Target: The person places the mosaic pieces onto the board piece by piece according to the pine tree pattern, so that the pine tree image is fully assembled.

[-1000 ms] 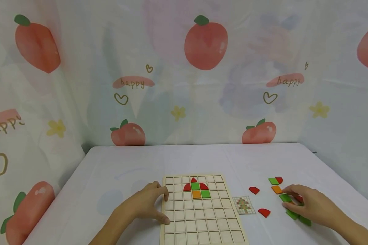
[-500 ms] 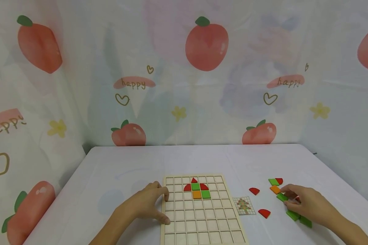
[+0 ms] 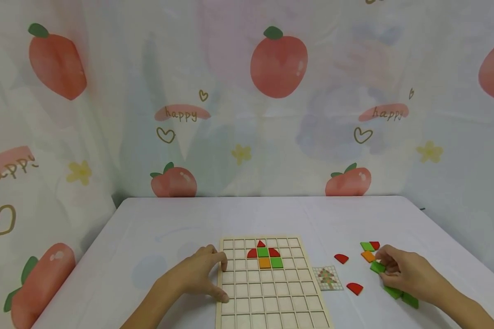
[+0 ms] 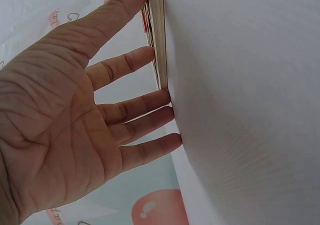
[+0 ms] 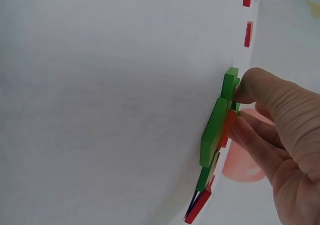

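Note:
My left hand (image 3: 199, 271) rests at the left edge of a wooden grid board (image 3: 255, 289), its thumb and fingers spread; in the left wrist view, fingertips touch the board's side (image 4: 158, 40). Red, green and orange tiles sit in the board's upper cells, among them an orange square (image 3: 265, 262) and a red triangle (image 3: 261, 243). To the right, my right hand (image 3: 409, 274) bends its fingers over a loose heap of tiles, close to a green tile (image 3: 378, 267). Thumb and fingertips meet green and orange tiles (image 5: 227, 127) in the right wrist view; I cannot tell whether one is pinched.
A small pattern card (image 3: 328, 278) showing a tree lies against the board's right side. Two red quarter-round tiles (image 3: 355, 288) lie between card and heap. Behind the white table (image 3: 181, 212) hangs a fruit-print cloth (image 3: 214, 151).
My right hand has shifted slightly left within the heap, and a green tile slid left with it. Red and orange pieces under the fingers are now covered. The left hand stays put.

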Available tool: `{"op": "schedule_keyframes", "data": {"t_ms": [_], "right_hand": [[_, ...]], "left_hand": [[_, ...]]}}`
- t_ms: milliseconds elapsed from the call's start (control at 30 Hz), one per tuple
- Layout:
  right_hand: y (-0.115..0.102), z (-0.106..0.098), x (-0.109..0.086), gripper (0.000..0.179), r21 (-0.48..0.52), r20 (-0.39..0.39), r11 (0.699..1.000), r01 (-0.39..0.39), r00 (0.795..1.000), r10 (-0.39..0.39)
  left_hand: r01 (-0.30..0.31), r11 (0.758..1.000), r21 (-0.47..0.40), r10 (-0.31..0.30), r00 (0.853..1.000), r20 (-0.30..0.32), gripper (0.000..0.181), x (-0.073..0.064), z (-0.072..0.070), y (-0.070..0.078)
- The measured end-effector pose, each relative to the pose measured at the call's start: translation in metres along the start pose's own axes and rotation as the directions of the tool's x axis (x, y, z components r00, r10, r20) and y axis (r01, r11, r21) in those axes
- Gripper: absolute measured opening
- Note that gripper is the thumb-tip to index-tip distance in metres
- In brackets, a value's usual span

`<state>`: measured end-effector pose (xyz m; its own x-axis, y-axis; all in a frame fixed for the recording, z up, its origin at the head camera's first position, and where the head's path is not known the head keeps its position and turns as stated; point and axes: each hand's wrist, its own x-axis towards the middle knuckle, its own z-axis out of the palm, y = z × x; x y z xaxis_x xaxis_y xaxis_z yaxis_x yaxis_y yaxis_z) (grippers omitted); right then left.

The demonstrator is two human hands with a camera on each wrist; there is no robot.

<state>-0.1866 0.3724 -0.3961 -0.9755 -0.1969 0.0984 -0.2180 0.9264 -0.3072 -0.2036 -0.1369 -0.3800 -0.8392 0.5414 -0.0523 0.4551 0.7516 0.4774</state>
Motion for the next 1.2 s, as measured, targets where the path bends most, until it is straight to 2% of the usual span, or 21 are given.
{"op": "schedule_keyframes", "data": {"t_ms": [200,333,500,700,1033,1100,1200], "right_hand": [[-0.006,0.001,0.003,0.036,0.011,-0.022,1.0,0.014,1.0,-0.014],[-0.017,0.003,0.002,0.033,0.034,-0.093,0.995,0.096,0.991,-0.092],[-0.037,0.007,0.008,0.032,0.089,-0.134,0.969,0.232,0.967,-0.219],[-0.059,0.013,0.021,0.029,0.145,-0.144,0.933,0.33,0.94,-0.31],[-0.099,0.023,0.041,0.032,0.186,-0.206,0.84,0.51,0.856,-0.474],[-0.106,0.024,0.045,0.03,0.196,-0.197,0.826,0.528,0.847,-0.494],[-0.118,0.028,0.05,0.028,0.211,-0.173,0.82,0.532,0.846,-0.504]], "left_hand": [[-0.002,1.0,0.004,0.002,1.0,-0.006,0.054,-0.001,0.0,0.0],[0.001,1.0,0.012,-0.001,1.0,-0.006,0.055,0.0,0.0,0.001],[0.005,1.0,0.004,-0.005,1.0,-0.005,0.056,-0.001,-0.002,0.002],[0.017,1.0,0.004,-0.017,1.0,0.001,0.055,-0.001,-0.001,0.001],[0.018,1.0,0.007,-0.018,1.0,-0.004,0.055,-0.001,0.0,0.001],[0.021,1.0,0.003,-0.021,1.0,-0.002,0.055,-0.001,0.0,0.001],[0.022,1.0,0.001,-0.022,1.0,0.0,0.054,-0.001,0.0,0.001]]}}
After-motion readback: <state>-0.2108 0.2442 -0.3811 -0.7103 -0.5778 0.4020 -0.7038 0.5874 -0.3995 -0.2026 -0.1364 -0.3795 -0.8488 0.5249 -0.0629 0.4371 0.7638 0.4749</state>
